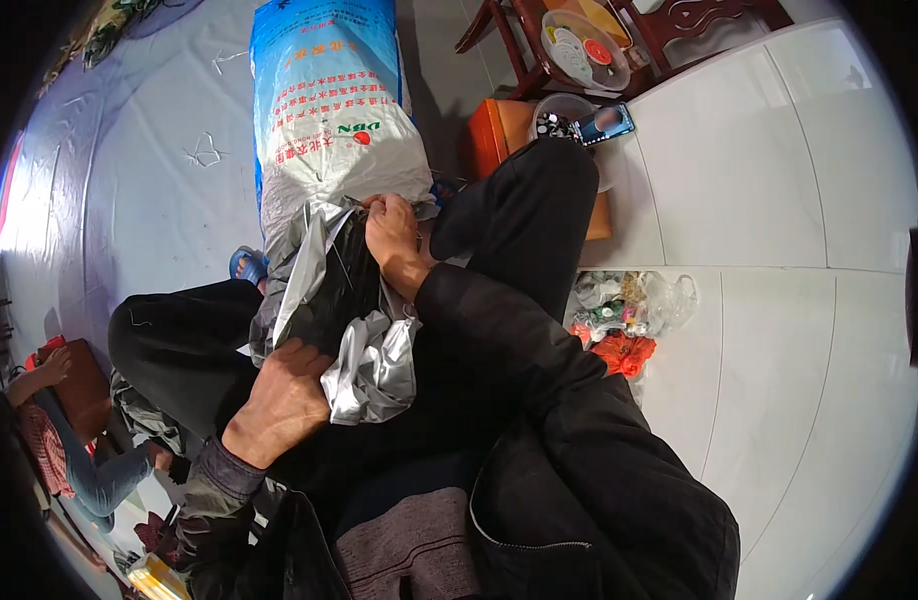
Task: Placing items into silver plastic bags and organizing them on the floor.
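A big blue and white woven sack [329, 120] lies lengthwise in front of me, its near end between my knees. From that end comes a silver and black plastic sheet [374, 370], crumpled and folded toward my lap. My left hand [284, 395] is closed around a bunched part of this plastic near my left thigh. Farther off, my right hand [391, 235] is curled at the sack's near end, its fingers gripping the gathered dark plastic there. Whether those fingers also hold the sack's edge is hidden.
To the right, a phone [607, 122] rests on a clear tub beside an orange box [487, 130]. Behind them a wooden chair [524, 50] carries a clear container [584, 50]. A litter-filled plastic bag [669, 305] lies on pale tiles. Another person [99, 480] sits at the left.
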The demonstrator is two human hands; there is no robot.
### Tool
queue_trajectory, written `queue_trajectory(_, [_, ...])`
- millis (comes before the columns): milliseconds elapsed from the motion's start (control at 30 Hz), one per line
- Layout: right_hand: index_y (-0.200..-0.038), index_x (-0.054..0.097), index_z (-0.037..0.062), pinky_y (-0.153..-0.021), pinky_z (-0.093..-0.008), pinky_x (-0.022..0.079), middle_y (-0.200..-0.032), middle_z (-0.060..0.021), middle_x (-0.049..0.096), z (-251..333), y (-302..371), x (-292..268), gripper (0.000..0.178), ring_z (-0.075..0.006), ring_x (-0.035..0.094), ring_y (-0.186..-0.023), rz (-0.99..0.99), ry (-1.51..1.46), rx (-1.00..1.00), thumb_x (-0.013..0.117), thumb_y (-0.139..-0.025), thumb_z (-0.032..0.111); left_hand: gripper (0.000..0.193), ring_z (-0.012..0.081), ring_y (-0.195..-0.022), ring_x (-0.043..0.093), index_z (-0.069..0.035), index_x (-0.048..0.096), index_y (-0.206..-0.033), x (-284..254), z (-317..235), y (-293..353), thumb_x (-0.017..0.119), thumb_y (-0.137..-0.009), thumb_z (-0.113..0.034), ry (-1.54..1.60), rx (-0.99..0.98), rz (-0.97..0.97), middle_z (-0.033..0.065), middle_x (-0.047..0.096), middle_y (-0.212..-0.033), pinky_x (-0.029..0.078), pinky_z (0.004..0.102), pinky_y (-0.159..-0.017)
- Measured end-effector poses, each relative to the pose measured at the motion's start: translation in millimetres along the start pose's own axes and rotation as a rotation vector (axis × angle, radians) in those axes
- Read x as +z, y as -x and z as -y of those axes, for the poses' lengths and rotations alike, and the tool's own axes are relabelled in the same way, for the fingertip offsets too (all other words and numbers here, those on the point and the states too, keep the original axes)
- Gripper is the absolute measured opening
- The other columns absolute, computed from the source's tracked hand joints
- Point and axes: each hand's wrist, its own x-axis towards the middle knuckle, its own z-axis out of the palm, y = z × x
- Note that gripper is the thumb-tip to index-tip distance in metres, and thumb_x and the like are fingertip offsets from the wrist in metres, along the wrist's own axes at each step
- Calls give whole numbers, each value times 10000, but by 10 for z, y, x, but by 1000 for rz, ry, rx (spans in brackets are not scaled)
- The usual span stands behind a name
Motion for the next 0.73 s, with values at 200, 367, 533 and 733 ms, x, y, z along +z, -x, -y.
queue_trajectory(200, [-893,727,46,-817,-431,513,-873,-186,710,-91,-40,40,248,-355,683,-865,17,-57,-18,514,-932,167,95,258,-774,603,-32,633,-732,98,2,18,651,-653,-81,40,-33,-101,84,613,-784,479,384,-745])
queue_trajectory(367, [-905,722,32,-816,-436,512,-880,-187,707,45,1,-3,253,-361,678,-872,54,-1,44,503,-925,156,108,262,-783,609,-29,641,-753,28,47,37,658,-661,-83,7,-45,-63,92,624,-801,482,389,-746])
queue_trajectory(533, [-912,722,22,-816,-440,513,-888,-192,709,58,-11,-40,256,-362,680,-874,34,2,28,499,-919,150,139,273,-796,615,-19,648,-762,40,68,17,674,-642,-84,24,-19,-41,103,641,-848,484,390,-748])
queue_trajectory(733, [-919,725,24,-825,-446,515,-909,-199,714,64,-16,-28,260,-362,683,-890,31,-8,18,499,-918,151,208,303,-819,619,-2,667,-787,87,131,46,695,-596,-79,14,11,-51,129,653,-926,484,398,-760])
